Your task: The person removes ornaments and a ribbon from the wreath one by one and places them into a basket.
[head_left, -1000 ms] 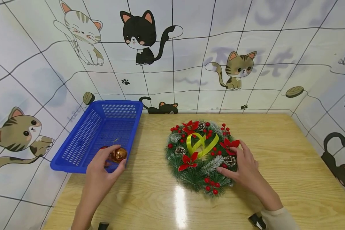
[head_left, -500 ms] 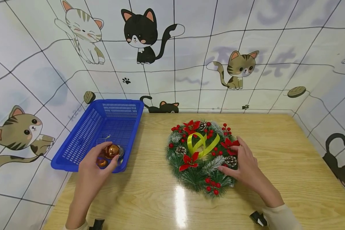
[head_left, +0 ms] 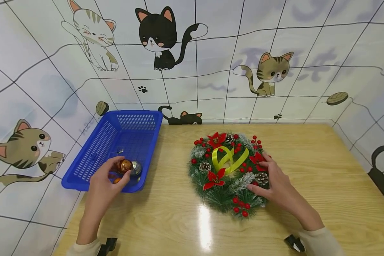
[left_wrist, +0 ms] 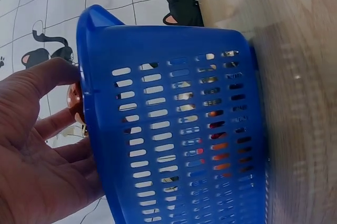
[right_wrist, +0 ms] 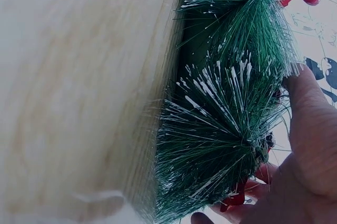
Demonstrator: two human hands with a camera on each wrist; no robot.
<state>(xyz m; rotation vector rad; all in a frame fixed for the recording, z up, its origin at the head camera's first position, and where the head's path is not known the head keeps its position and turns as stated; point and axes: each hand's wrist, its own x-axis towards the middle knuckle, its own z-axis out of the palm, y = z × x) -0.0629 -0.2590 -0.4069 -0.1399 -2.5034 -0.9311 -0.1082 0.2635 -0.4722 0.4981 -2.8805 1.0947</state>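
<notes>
My left hand (head_left: 105,181) pinches a shiny copper-coloured bauble (head_left: 126,166) between thumb and fingers, over the near end of the blue basket (head_left: 153,142). Beside it in the basket sits a silver bauble (head_left: 136,168), with an orange one partly hidden under my fingers. From the left wrist view, the bauble (left_wrist: 75,99) shows just past the basket's rim. A green Christmas wreath (head_left: 219,199) lies flat on the table, trimmed with red poinsettias, berries, pinecones and a loop of yellow ribbon (head_left: 233,167). My right hand (head_left: 280,183) grips the wreath's right side, thumb in front and fingers behind.
The wooden table (head_left: 172,220) meets a cat-print backdrop (head_left: 217,81) at the back and sides. The basket stands at the table's left, close to that cloth. Its slotted walls (left_wrist: 174,119) rise between the left wrist camera and the things inside.
My left hand has drawn the copper bauble leftward from the basket's right rim, so the silver bauble shows. The right hand stays on the wreath. The head view has shifted slightly.
</notes>
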